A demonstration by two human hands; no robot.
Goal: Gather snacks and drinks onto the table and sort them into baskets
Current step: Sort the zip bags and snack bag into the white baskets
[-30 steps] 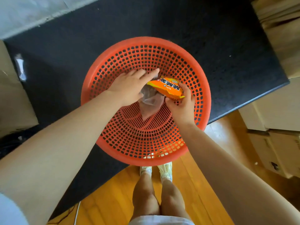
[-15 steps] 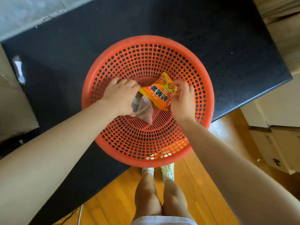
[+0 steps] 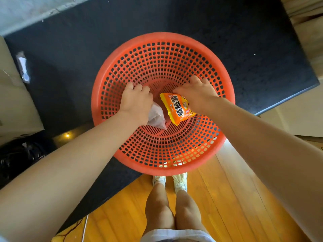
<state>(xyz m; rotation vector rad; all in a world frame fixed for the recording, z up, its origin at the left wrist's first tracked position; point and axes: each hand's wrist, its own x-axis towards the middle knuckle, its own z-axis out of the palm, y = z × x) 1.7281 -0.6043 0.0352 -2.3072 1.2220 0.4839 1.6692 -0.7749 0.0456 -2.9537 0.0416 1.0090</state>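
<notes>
Orange snack packet (image 3: 178,108) with bold black Chinese characters, small print unreadable; pinched at its top edge by right hand (image 3: 196,94), held low inside red basket (image 3: 163,156). Clear plastic bag (image 3: 156,116), unlabelled, gripped in curled fingers of left hand (image 3: 137,102), also within basket. Basket overhanging corner of black table (image 3: 227,41). Wooden floor (image 3: 227,198) below; cardboard boxes (image 3: 12,102) at left.
</notes>
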